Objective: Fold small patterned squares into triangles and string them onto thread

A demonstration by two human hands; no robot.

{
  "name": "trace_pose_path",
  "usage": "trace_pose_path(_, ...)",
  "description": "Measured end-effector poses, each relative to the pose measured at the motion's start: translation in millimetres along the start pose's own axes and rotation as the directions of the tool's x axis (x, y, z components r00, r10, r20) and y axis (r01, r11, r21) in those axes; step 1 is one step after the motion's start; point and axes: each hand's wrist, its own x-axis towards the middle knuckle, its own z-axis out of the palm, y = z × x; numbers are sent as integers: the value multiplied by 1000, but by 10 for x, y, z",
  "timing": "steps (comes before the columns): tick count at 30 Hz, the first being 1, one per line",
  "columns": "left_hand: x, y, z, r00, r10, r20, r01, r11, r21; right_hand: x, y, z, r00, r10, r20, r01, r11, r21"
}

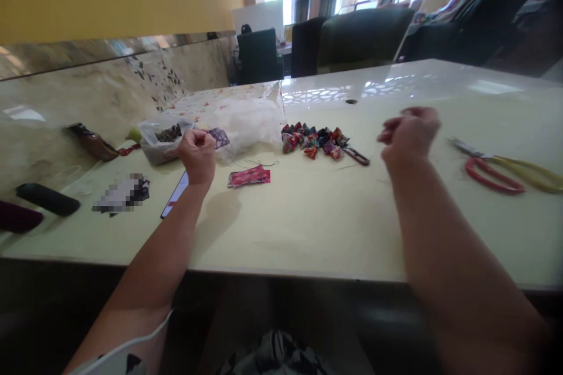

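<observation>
Purple patterned cloth (pixel 220 137) is above the table (pixel 308 228), pinched in our left hand (pixel 197 151). We do best to steady that pinch and draw the dark thread (pixel 259 163) gently, avoiding snags. Our right hand (pixel 411 129) is curled tight but blurred; we cannot tell whether it grips anything, nor trace the thread's far end.

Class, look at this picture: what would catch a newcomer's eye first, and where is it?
Probably the cluster of bright, puffed fabric pieces near the middle of the pale table, between the raised hands. The left hand holds a purple patterned cloth; the right hand is curled, its contents unclear. Scissors with red and yellow handles stand out at far right.
</observation>
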Motion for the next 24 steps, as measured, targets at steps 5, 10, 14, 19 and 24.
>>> trace_pose_path(5, -291, 275, 36, 989, 106, 106, -93, 988, -124, -817, 16, 601, 859, 164, 485, -176, 984, -21)
trace_pose_path(10, -544, 568, 33, 969, 156, 192, -127, 980, -155, -1469, 83, 832, 517, 300, 802, -357, 927, -116)
trace_pose_path(14, -631, 663, 18, 947, 210, 242, -173, 971, -166, -1677, 174, 887, 257, 344, 903, -473, 860, -193)
trace_pose_path(19, -562, 537, 32, 957, 153, 247, -123, 983, -135, -1508, 106, 787, 205, 271, 940, -542, 831, -122)
trace_pose_path(24, -426, 313, 72, 976, 48, 214, -25, 994, -110, -1029, -69, 629, 595, 204, 778, -432, 897, 96)
